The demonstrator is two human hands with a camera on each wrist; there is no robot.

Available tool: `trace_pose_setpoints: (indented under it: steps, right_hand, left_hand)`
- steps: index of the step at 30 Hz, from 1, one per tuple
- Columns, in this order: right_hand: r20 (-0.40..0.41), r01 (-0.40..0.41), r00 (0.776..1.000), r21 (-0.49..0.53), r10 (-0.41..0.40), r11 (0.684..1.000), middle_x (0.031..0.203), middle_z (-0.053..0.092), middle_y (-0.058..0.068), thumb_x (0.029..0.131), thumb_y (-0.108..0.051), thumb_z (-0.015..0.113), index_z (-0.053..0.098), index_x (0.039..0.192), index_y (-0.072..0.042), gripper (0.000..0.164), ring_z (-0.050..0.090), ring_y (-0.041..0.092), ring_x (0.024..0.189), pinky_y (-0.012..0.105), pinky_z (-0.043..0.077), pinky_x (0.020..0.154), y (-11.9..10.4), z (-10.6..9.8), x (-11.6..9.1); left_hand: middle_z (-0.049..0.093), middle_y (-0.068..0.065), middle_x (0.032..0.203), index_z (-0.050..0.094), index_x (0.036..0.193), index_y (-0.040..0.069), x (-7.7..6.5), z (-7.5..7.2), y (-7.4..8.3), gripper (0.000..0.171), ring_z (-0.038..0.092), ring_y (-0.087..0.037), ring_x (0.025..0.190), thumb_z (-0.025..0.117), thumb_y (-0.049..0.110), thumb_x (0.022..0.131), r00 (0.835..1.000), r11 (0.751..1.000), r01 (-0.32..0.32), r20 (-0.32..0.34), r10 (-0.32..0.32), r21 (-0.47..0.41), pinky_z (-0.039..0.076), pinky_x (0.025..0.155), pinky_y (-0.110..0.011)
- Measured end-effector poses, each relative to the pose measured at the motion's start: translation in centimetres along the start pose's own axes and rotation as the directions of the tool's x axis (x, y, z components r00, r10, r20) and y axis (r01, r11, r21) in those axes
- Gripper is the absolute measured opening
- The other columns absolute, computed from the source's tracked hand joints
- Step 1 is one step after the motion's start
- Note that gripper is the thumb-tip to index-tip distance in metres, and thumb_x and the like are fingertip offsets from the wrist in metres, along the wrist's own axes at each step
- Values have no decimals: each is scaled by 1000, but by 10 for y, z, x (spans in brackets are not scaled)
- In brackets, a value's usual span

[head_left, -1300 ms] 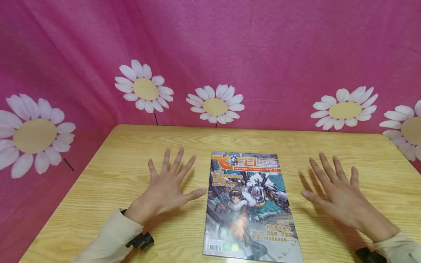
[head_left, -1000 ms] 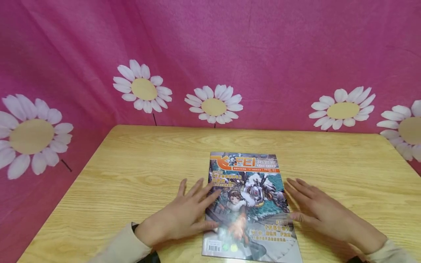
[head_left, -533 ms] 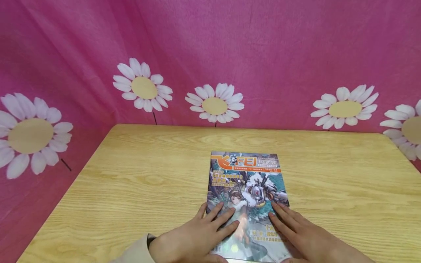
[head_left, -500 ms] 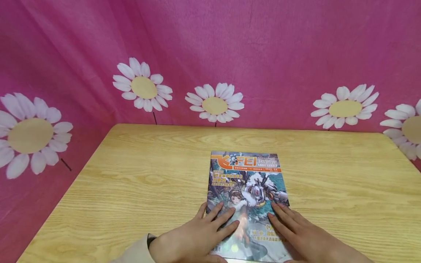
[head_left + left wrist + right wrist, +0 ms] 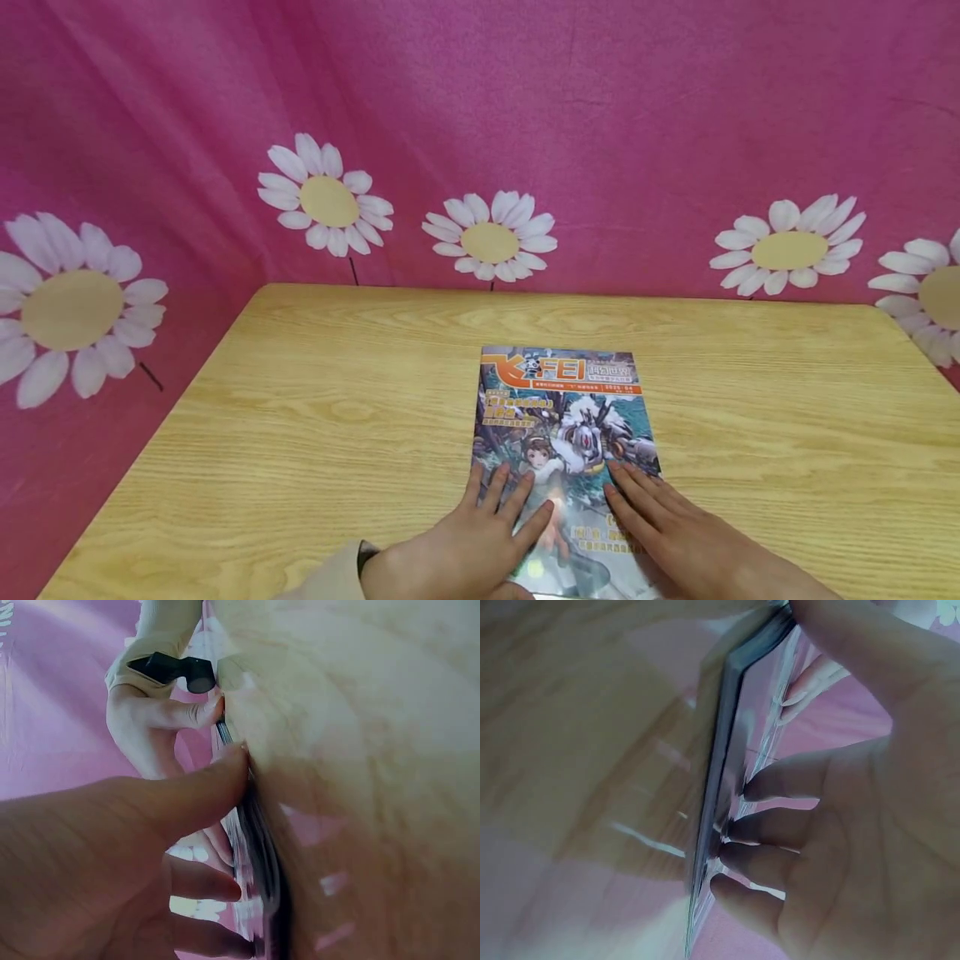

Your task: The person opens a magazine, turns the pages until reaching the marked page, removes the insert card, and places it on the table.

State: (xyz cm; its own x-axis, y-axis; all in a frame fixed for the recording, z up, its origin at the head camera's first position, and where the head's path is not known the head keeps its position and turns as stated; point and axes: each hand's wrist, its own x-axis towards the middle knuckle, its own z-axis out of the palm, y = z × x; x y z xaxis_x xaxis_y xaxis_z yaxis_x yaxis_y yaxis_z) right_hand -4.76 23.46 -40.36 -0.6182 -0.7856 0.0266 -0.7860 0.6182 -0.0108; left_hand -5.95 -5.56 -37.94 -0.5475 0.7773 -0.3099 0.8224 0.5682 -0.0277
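A glossy magazine (image 5: 585, 433) with an illustrated cover lies closed on the wooden table. My left hand (image 5: 465, 546) rests on its lower left part, fingers straight and spread over the cover. On the lower right part, my right hand (image 5: 678, 533) lies with its fingers stretched out and close together. Seen from the left wrist, the left thumb (image 5: 206, 787) touches the magazine's near edge, and the right thumb (image 5: 199, 712) is farther along it. The right wrist view shows the right fingertips (image 5: 754, 787) touching the cover above the page edges. Both palms hide the cover's lower corners.
The light wood table (image 5: 300, 400) spreads out on both sides of the magazine. A pink cloth (image 5: 637, 125) printed with white daisies hangs behind it and along its left side. A small black device (image 5: 180, 671) sits at the right wrist by the cream sleeve.
Both hands have come down and inward from beside the magazine onto its lower cover. In the last half second they shifted only slightly. The magazine stays in place.
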Motion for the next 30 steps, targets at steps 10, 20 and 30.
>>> trace_pose_setpoints:
  steps: [10, 20, 30]
  right_hand:
    - [-119, 86, 988, -101, -98, 991, 157, -24, 2, 85, -71, 45, 4, 155, -8, 102, -23, 13, 143, 19, -16, 109, 1, -2, 4]
    - [-108, 139, 984, -37, -142, 990, 147, 36, 28, 89, -66, 46, 50, 134, 4, 84, -24, 10, 140, 19, -18, 108, 7, 2, 2]
    - [-65, 106, 992, -4, -107, 994, 138, 50, 21, 88, -65, 49, 53, 135, -3, 78, 20, 24, 144, 40, 46, 97, 9, -2, -1]
  left_hand:
    - [32, -16, 153, 31, 152, 20, 0, -4, 0, 77, 30, -39, 139, 41, 66, 92, 1000, 999, 21, 4, -21, 26, 36, 103, -55]
    - [41, -19, 146, 43, 146, 16, -1, -6, 1, 76, 38, -37, 135, 52, 64, 88, 999, 1000, 25, -28, -24, 16, 43, 97, -53]
    - [40, -19, 147, 43, 146, 16, 0, -5, 0, 72, 35, -37, 137, 49, 61, 91, 1000, 1000, 9, -14, -10, -10, 43, 98, -52]
